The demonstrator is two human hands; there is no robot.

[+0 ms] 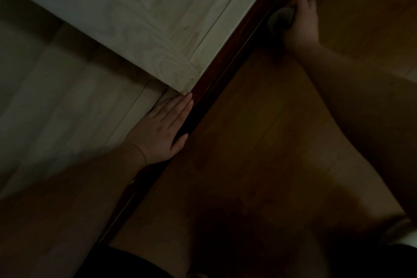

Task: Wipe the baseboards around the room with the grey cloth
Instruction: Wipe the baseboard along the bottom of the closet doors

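Left hand point(161, 130) nearest, flat w/ straight fingers against pale wall beside dark baseboard point(228, 61); right hand point(301, 26) further along, gripping grey cloth point(281, 19) on baseboard, wood floor point(259, 137) below

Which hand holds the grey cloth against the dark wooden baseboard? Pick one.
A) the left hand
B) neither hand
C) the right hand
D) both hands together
C: the right hand grips the bunched grey cloth at the dark wooden baseboard, while the left hand lies flat, fingers straight, lower along it.
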